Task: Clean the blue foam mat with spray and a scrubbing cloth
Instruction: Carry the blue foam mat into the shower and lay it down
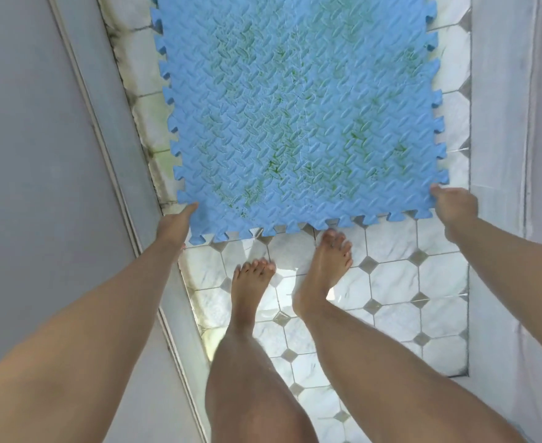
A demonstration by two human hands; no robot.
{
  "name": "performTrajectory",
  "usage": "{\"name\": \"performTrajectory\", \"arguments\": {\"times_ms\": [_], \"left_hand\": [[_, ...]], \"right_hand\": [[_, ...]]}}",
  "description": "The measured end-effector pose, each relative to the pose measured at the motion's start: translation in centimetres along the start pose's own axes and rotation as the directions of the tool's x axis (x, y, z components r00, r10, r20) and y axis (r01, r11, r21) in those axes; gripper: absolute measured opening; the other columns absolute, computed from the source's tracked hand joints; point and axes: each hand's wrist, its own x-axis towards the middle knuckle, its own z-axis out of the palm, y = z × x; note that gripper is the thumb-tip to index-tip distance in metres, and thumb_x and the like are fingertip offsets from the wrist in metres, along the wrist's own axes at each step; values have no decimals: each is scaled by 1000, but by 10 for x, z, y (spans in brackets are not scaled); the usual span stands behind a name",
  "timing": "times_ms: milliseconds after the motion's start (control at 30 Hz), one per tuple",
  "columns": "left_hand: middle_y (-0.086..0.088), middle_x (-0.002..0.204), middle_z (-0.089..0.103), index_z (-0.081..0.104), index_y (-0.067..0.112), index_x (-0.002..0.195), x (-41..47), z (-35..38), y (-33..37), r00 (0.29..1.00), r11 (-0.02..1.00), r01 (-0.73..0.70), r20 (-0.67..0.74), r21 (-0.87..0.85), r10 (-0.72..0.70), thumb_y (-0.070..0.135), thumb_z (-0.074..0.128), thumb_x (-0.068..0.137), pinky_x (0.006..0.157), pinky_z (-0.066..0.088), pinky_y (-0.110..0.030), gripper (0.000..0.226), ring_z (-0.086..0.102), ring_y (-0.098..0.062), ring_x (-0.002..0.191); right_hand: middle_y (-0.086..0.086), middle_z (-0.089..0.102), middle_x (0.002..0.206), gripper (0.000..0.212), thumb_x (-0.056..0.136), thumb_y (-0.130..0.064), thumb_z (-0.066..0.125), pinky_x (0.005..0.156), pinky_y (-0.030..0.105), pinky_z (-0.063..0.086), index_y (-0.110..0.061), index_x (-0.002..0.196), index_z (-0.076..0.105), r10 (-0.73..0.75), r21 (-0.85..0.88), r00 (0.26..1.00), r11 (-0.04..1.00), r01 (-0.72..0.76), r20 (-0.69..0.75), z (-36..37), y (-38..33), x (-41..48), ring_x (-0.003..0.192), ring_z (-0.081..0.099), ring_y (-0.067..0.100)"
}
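A large blue foam mat (298, 116) with jigsaw edges and a ridged surface fills the upper middle of the head view, held above a tiled floor. Green stains spread over its middle and lower part. My left hand (175, 223) grips the mat's near left corner. My right hand (453, 209) grips its near right corner. My fingers are hidden under the mat's edge. No spray bottle or cloth is in view.
My bare feet (324, 270) stand on a wet white tiled floor (391, 308) just behind the mat's near edge. A grey wall or door (39, 155) with a frame runs along the left. A pale wall (518, 123) bounds the right.
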Motion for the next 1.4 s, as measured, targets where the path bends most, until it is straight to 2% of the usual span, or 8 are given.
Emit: {"name": "performTrajectory", "arguments": {"times_ms": [100,233,433,633,733,933,1133,1400], "left_hand": [[-2,93,56,50,11,105,-32,-30,11,992,990,-106,-79,-96,98,48,82,81,62,48,-31,54,64,-27,91],[-17,126,70,57,-5,132,-89,-76,32,992,976,-126,-45,-177,119,35,90,78,52,62,-36,75,74,-31,93],[-19,114,73,57,-6,127,-213,-138,96,959,961,-276,-74,-16,274,29,91,78,45,60,-31,68,74,-25,76],[-17,113,72,61,-2,121,-334,-151,154,878,835,-468,44,289,477,32,92,76,42,60,-34,65,76,-32,88],[-14,106,74,67,1,108,-394,-130,168,813,688,-567,171,453,556,33,93,75,39,59,-33,53,75,-31,81],[-21,93,77,72,2,99,-475,-67,146,741,354,-652,464,670,486,39,97,67,67,64,-58,55,76,-34,75],[-7,59,56,64,6,72,-552,36,53,555,-172,-753,754,635,353,49,94,62,60,64,-56,53,67,-28,63],[-14,79,61,68,-5,91,-675,130,-166,417,-533,-759,908,374,44,20,87,83,42,61,-39,33,67,-29,74]], "right_hand": [[7,66,96,41,83,-46,68,65,27,49,-10,103,70,58,246,996,967,-72,66,-35,0,-44,84,61,25],[11,67,97,27,79,-44,76,73,40,57,-20,82,64,123,490,985,855,-169,125,-79,18,-99,81,64,23],[5,58,77,30,79,-36,83,49,25,48,-15,86,64,203,674,955,675,-298,218,-150,80,-211,61,55,15],[13,68,92,20,84,-24,80,66,31,58,-13,85,63,425,826,866,365,-429,262,-194,162,-363,71,66,19],[9,62,83,18,90,-13,73,48,22,53,-13,80,58,544,885,784,149,-441,299,-202,204,-445,49,62,5],[23,71,106,20,84,-19,79,75,39,60,-11,99,70,646,830,547,-270,-488,532,-152,326,-612,75,65,27],[18,55,82,22,87,-14,75,39,32,56,-2,97,59,622,687,311,-706,-173,719,-112,366,-769,44,65,30],[15,61,101,37,84,-6,77,41,27,55,-18,108,52,554,490,68,-780,389,830,-44,392,-889,66,57,24]]}}
